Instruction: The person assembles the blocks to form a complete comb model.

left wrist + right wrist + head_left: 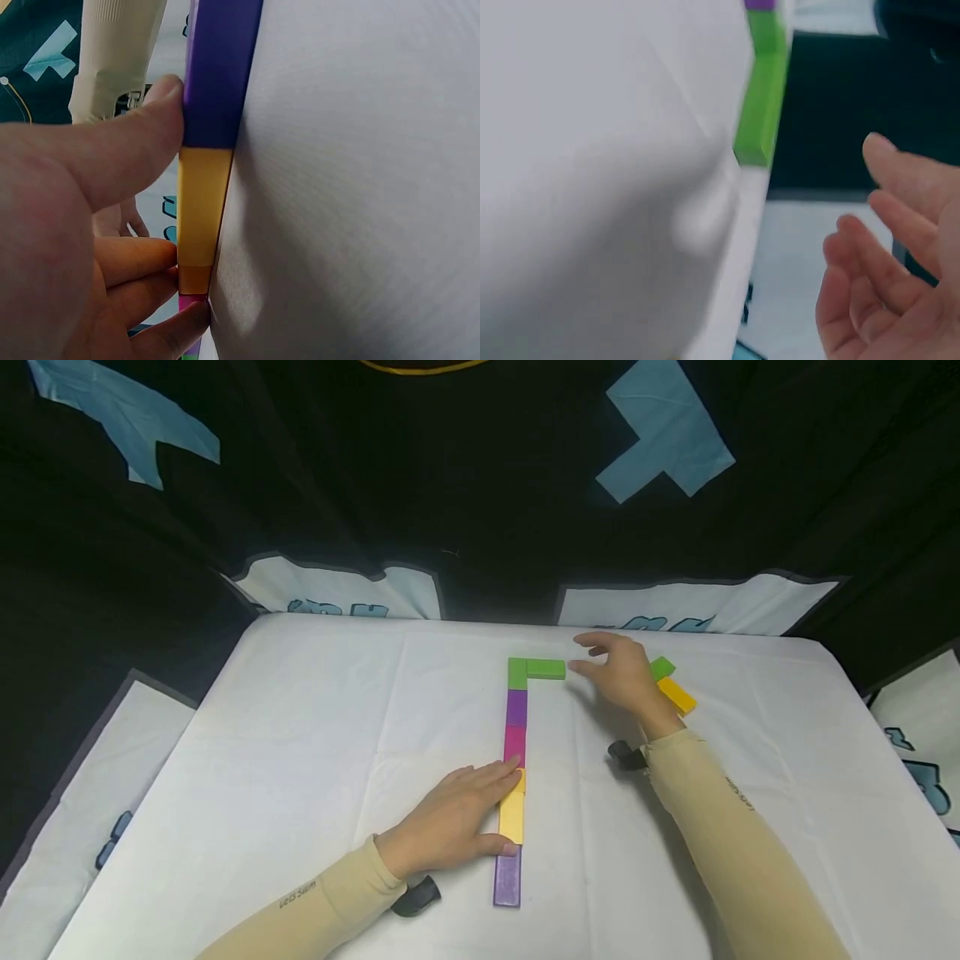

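Observation:
A row of coloured blocks runs up the white table: a purple block [507,883] nearest, a yellow block [512,817], an orange block, a pink block [514,743], another purple block [517,707] and a green block [517,673]. A second green block [546,669] lies crosswise at the far end, forming a corner. My left hand [453,818] rests over the near part of the row, thumb at the near purple block's end, fingertips on the orange and pink blocks. Right of the crosswise block, my right hand [618,672] is raised with loosely bent fingers and holds nothing.
Beyond the right hand, a loose green block [662,668], partly hidden by it, lies beside a yellow-orange block [677,696]. The white-covered table [300,735] ends at a dark curtain [487,485] behind. Both wrists carry black camera mounts.

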A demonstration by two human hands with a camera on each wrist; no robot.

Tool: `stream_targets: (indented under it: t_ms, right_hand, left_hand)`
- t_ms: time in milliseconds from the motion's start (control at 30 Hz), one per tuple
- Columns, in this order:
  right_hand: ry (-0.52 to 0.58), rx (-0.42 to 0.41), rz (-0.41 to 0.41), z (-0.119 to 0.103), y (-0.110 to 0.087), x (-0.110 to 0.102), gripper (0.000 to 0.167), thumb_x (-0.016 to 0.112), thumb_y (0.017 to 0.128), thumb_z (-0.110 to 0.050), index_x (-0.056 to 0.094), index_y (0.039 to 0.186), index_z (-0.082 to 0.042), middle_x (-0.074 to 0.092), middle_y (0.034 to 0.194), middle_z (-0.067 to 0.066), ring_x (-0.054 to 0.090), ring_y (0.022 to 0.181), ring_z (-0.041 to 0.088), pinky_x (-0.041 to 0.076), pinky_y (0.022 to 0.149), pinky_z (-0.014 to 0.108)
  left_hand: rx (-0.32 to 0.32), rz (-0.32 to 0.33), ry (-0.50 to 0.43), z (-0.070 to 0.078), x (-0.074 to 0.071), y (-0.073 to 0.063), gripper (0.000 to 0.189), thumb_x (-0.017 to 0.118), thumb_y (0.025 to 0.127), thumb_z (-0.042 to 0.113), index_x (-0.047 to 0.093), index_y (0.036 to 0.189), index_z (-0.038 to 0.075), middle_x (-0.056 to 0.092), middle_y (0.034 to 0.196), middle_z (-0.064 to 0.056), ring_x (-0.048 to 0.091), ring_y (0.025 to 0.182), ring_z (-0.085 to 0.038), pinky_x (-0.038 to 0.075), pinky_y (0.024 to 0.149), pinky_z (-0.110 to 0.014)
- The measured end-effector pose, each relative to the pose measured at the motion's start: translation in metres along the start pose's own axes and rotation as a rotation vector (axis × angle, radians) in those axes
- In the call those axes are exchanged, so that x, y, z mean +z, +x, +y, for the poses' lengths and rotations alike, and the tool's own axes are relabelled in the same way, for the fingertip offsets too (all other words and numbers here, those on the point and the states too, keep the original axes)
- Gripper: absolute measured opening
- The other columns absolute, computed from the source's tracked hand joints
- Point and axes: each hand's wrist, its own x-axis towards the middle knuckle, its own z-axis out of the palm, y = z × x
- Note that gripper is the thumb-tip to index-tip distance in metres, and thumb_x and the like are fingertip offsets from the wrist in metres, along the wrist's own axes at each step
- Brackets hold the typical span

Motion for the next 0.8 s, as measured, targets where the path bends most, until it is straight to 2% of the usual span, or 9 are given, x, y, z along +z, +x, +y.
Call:
stream_targets:
  t_ms: [167,267,367,500,633,800]
  right_hand:
    - [0.039,-0.063,0.035,0.018,-0.009,-0.024,0.049,0.073,0.093,-0.026,0.062,0.136,-0.007,0.062,0.133,0.019,0.061,0.114,0.04,0.051,0.094,0.052]
    - [0.021,-0.049,0.044,0.03,-0.014,-0.035,0.051,0.071,0.095,-0.031,0.06,0.139,-0.007,0.06,0.135,0.022,0.061,0.11,0.041,0.05,0.094,0.053]
    - [0.002,-0.004,0.059,0.043,-0.017,-0.044,0.054,0.069,0.096,-0.034,0.058,0.141,-0.008,0.057,0.138,0.024,0.06,0.11,0.043,0.049,0.094,0.055]
    - [-0.016,0.096,0.087,0.058,-0.018,-0.049,0.057,0.065,0.098,-0.037,0.054,0.145,-0.008,0.053,0.142,0.024,0.053,0.122,0.043,0.044,0.102,0.059]
    - [-0.039,0.197,0.12,0.066,-0.016,-0.051,0.062,0.061,0.099,-0.041,0.049,0.148,-0.006,0.05,0.147,0.022,0.044,0.132,0.043,0.04,0.108,0.06]
    - [-0.053,0.286,0.129,0.073,-0.012,-0.054,0.068,0.058,0.099,-0.046,0.043,0.151,-0.004,0.045,0.149,0.025,0.041,0.133,0.046,0.041,0.107,0.059]
  left_hand:
    - [0.0,-0.001,0.002,0.0,0.0,0.0,0.09,0.073,0.087,0.052,0.037,0.155,0.006,0.024,0.166,-0.001,0.028,0.15,-0.02,0.024,0.121,-0.049]
    - [-0.001,-0.002,0.005,0.0,0.0,0.0,0.09,0.073,0.087,0.052,0.036,0.156,0.007,0.024,0.166,-0.001,0.028,0.15,-0.019,0.024,0.121,-0.048]
    - [0.001,-0.003,0.002,0.0,0.0,0.0,0.09,0.073,0.087,0.052,0.037,0.155,0.006,0.024,0.166,-0.001,0.028,0.15,-0.019,0.024,0.121,-0.048]
    - [0.002,-0.006,0.002,0.001,0.0,-0.001,0.089,0.072,0.087,0.052,0.037,0.155,0.006,0.024,0.166,-0.001,0.027,0.15,-0.018,0.024,0.121,-0.048]
    - [-0.003,-0.008,0.007,0.001,-0.001,-0.001,0.089,0.072,0.087,0.052,0.037,0.155,0.007,0.024,0.166,0.0,0.027,0.15,-0.018,0.024,0.121,-0.048]
    - [-0.007,-0.004,0.008,0.001,-0.001,-0.002,0.089,0.073,0.087,0.052,0.037,0.155,0.007,0.025,0.166,0.0,0.027,0.15,-0.017,0.024,0.121,-0.048]
